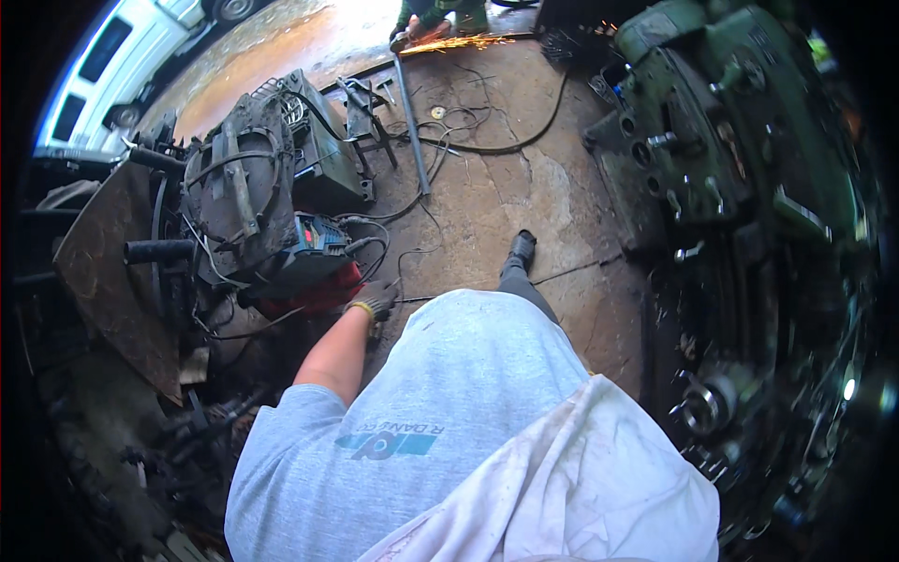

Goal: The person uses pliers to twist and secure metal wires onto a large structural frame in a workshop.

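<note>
My left hand, in a dark work glove with a yellow cuff, hangs low at my left side. It is nearest to a red case or box under a blue-fronted welding machine. Dark cables loop from the machine close above the glove. The glove is small and dark, and its fingers cannot be made out; whether anything is in it is unclear. No part of my right hand shows; a pale cloth and my grey shirt cover that side.
Heavy green machine tools line the right. A long metal tube and a cable lie on the stained concrete floor ahead. At the far doorway a person's gloved hand is beside flying sparks. A rusty plate leans left.
</note>
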Motion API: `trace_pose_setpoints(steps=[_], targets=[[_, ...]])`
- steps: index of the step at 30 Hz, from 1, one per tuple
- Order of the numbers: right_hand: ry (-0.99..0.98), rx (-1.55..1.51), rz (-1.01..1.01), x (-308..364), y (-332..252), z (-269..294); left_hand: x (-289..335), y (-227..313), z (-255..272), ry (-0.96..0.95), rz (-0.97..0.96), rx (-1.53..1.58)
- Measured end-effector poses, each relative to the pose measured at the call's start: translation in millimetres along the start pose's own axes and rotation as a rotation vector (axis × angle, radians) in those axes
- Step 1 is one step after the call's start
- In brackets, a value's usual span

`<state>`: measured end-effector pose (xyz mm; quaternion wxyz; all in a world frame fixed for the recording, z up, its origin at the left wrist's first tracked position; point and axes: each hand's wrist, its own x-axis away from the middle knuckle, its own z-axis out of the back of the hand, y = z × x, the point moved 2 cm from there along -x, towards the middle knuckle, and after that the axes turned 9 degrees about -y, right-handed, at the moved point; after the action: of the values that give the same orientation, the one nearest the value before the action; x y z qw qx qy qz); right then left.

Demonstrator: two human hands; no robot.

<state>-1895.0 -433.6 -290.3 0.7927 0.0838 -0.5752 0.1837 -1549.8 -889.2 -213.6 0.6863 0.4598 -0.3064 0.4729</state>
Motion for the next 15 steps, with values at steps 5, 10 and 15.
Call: trace_pose_setpoints(steps=[5, 10, 15], targets=[[-0.145, 0.28, 0.101, 11, -66, 233, -6, -7, -27, -0.09, 0.139, 0.003], [0.341, -0.228, 0.174, -89, -79, 423, -36, 84, -1, 0.023, -0.016, 0.066], [0.142, -0.664, 0.332, -119, -212, 519, -53, 177, 53, 0.1, 0.093, 0.19]])
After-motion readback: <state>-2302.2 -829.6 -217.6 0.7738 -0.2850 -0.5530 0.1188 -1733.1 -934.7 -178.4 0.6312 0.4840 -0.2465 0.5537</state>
